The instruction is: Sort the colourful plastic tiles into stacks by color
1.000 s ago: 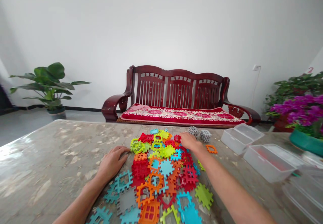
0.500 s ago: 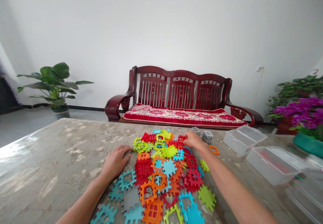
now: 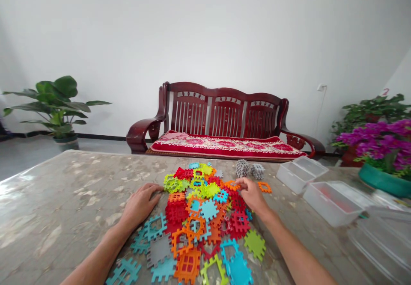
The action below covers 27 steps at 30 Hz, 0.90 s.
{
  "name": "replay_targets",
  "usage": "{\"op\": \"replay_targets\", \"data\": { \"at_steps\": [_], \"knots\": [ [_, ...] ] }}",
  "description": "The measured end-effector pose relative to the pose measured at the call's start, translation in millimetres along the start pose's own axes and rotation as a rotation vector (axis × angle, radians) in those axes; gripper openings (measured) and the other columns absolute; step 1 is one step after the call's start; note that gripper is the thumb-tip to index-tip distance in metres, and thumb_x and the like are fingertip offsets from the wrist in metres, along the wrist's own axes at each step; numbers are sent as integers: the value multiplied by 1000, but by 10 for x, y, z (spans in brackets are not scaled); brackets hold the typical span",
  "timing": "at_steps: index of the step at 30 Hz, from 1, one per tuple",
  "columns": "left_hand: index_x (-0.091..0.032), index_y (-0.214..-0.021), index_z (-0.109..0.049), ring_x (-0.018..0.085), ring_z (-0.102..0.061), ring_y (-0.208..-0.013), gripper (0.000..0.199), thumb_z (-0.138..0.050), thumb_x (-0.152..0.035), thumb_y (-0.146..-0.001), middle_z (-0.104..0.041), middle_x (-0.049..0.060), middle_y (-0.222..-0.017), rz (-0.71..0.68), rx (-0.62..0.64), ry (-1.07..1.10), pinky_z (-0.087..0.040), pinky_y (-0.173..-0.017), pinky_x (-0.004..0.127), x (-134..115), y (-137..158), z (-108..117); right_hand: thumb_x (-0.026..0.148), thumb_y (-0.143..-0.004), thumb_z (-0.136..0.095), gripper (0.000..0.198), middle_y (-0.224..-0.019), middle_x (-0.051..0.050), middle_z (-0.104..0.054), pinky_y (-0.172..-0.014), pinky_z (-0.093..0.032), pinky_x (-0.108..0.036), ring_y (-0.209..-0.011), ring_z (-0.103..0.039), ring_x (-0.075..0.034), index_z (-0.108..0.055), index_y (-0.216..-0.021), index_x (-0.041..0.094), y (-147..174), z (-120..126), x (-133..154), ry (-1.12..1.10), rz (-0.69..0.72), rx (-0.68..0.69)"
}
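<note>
A long pile of notched plastic building panels in red, orange, blue, lime green and grey covers the middle of the table (image 3: 80, 199). At the right side of the pile, my right hand (image 3: 252, 194) pinches an orange panel (image 3: 231, 185) between thumb and fingers. My left hand (image 3: 143, 201) lies flat on the table left of the pile, fingers outstretched. Its fingertips come up against a lime green panel (image 3: 172, 184). Nearer me lie a grey panel (image 3: 159, 250) and a blue panel (image 3: 239, 270).
Two grey panel stacks (image 3: 242, 168) stand behind my right hand, with a loose orange frame panel (image 3: 264, 187) beside it. Clear plastic boxes (image 3: 330, 203) and a purple-flowered pot (image 3: 383, 180) line the right side. Past the table stands a wooden bench (image 3: 224, 109).
My right hand has drawn back toward me from the far right of the pile and now has an orange panel at its fingertips. My left hand rests as before. The view has turned slightly right.
</note>
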<state>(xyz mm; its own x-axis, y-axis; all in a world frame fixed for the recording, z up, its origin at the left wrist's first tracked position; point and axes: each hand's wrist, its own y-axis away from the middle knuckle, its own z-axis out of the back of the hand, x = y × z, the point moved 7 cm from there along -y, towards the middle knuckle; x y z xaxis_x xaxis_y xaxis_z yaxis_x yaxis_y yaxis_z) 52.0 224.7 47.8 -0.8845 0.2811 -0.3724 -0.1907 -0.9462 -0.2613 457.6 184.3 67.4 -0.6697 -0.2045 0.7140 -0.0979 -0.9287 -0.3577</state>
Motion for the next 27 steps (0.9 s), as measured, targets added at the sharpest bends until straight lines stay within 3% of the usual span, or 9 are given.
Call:
{"op": "replay_targets", "data": {
  "at_steps": [2, 6, 11, 19, 22, 27],
  "knots": [
    [-29, -111, -72, 24, -62, -114, 37, -45, -32, -85, -68, 3, -122, -2, -6, -2, -46, -101, 37, 3, 0, 3, 8, -62, -46, 35, -90, -2, -72, -78, -49, -28, -82, -66, -18, -67, -87, 20, -9, -41, -51, -62, -83, 35],
    [-29, -109, -73, 24, -63, -113, 36, -46, -33, -85, -69, 3, -121, -4, -11, -5, -46, -101, 36, -11, 7, 21, 24, -73, -58, 9, -73, 0, -70, -64, -45, -25, -69, -63, -17, -64, -78, 20, -15, -91, 68, -29, -120, 79],
    [-30, -108, -73, 24, -64, -111, 36, -46, -34, -85, -70, 2, -119, -7, -22, -4, -47, -101, 36, -19, 10, 42, 33, -75, -66, 13, -70, 1, -68, -60, -42, -24, -66, -62, -16, -63, -78, 20, -21, -93, 120, 110, -169, 61],
    [-30, -108, -73, 24, -65, -111, 36, -47, -36, -84, -70, 2, -119, -24, -24, -3, -47, -102, 36, 34, -15, 3, 41, -80, -67, 30, -98, -4, -75, -77, -47, -29, -87, -68, -21, -69, -105, 24, 104, -37, 241, 269, -111, 13],
    [-30, -108, -73, 24, -64, -112, 37, -47, -37, -84, -70, 3, -119, -27, -24, 0, -46, -103, 36, 49, -25, -10, 44, -82, -66, 33, -101, -4, -75, -78, -47, -29, -90, -69, -22, -68, -109, 26, 107, 138, 252, 357, -120, -43],
    [-29, -110, -73, 24, -64, -113, 37, -46, -37, -85, -70, 3, -120, -29, -13, -4, -45, -105, 36, 84, -37, -41, 52, -85, -59, 39, -105, -6, -75, -72, -46, -29, -93, -70, -24, -65, -113, 25, 105, 764, -143, 512, -383, -219]
  ]
}}
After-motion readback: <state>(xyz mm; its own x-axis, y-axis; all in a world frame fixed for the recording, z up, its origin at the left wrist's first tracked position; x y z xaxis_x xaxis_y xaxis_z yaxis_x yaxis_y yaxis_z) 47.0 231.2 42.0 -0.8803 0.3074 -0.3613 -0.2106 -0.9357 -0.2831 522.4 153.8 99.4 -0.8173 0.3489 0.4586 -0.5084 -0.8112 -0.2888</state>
